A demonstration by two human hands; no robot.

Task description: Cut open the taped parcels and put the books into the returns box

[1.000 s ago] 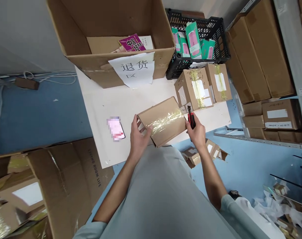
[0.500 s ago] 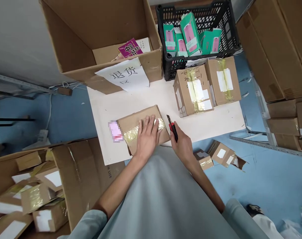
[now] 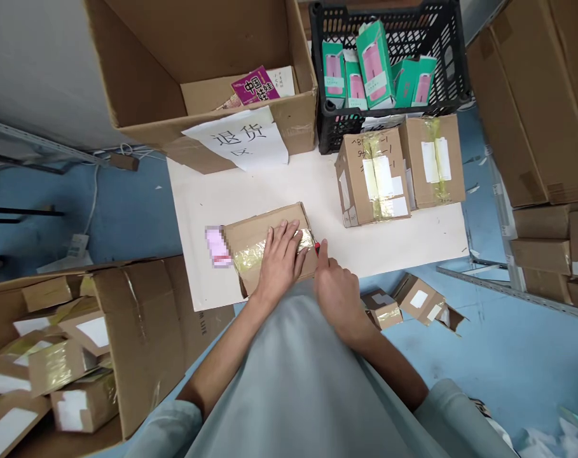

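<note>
A flat cardboard box (image 3: 243,234) with a strip of shiny yellowish tape (image 3: 249,257) across its top lies near the front edge of the white table (image 3: 269,187). My left hand (image 3: 280,257) rests flat on the box, fingers stretched out over the tape. Closed around a red and black utility knife (image 3: 317,247), my right hand (image 3: 339,292) is at the box's right end. Only a bit of the knife's red part shows; its blade is hidden. A pixelated pink item (image 3: 217,246) lies at the box's left end.
Behind stand a large open carton (image 3: 301,127) with a paper sign and a black crate (image 3: 393,113) of green boxes. Two taped boxes (image 3: 372,178) sit at the table's right. A big carton (image 3: 140,343) of parcels is at lower left; small boxes (image 3: 417,296) lie on the floor.
My right hand has moved left with the utility knife, from beside the box to its right end, and turned so the blade no longer shows. The left hand stays on the box.
</note>
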